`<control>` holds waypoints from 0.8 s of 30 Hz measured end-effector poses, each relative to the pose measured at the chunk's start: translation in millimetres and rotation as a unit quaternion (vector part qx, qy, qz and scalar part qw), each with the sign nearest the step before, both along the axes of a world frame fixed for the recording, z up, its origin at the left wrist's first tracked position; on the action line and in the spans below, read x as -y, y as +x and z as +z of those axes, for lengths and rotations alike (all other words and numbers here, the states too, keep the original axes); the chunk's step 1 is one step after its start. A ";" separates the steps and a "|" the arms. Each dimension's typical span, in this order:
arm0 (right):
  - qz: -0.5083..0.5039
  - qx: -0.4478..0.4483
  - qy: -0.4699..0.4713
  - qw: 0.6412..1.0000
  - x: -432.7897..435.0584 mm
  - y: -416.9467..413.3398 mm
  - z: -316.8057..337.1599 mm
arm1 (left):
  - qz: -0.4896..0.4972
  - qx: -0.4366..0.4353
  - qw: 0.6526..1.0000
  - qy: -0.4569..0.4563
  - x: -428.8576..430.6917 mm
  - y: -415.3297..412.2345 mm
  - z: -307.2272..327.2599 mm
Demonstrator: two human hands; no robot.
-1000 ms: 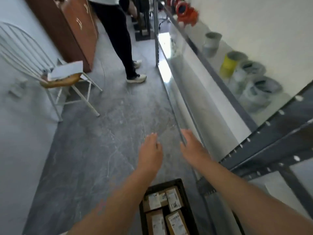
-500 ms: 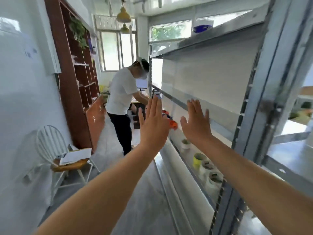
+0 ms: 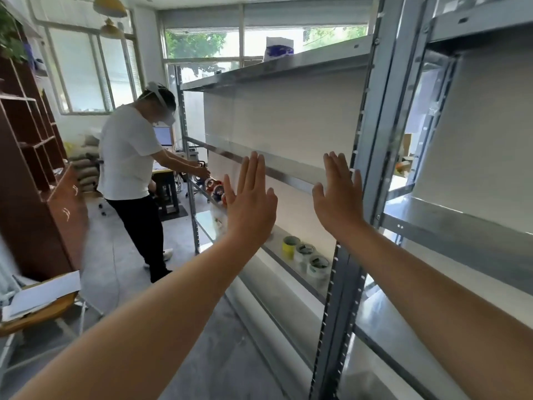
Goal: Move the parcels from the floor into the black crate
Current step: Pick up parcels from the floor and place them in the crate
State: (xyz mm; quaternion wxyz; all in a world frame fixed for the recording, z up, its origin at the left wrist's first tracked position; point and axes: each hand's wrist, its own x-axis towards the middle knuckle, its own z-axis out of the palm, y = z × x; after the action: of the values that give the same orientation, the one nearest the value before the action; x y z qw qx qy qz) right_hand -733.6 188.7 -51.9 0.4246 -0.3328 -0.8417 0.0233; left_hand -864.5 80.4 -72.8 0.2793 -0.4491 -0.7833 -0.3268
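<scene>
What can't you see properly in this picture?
Head view:
- Black crate and parcels: not in the frame at all.
- Red-and-white rolls: partly hidden behind the open left hand.
- White-and-blue bag on the top shelf: its print is too blurred to read.
- Wooden chair seat: cut off by the left edge.

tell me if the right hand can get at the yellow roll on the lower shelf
Probably yes: the right hand is open and empty, and the yellow roll sits on the open shelf, nothing before it.
</scene>
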 end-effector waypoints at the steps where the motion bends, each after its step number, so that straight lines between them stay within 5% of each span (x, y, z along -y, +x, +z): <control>1: -0.018 0.002 0.002 1.000 5.6 8.8 -4.2 | -0.014 0.003 1.000 -0.010 0.1 8.0 -6.3; 9: -0.147 0.060 -0.030 0.987 37.5 125.8 -35.3 | -0.113 -0.004 0.988 -0.105 -6.7 110.2 -56.9; 24: -0.345 0.100 -0.051 0.932 132.7 476.2 -49.3 | -0.351 -0.022 0.933 -0.073 30.0 443.0 -49.5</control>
State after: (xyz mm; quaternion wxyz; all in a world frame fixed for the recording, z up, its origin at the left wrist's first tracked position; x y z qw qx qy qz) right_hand -257.4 55.9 -101.2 0.3025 -0.6244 -0.7110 -0.1149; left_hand -421.5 50.5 -122.3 0.1306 -0.7216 -0.5912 -0.3356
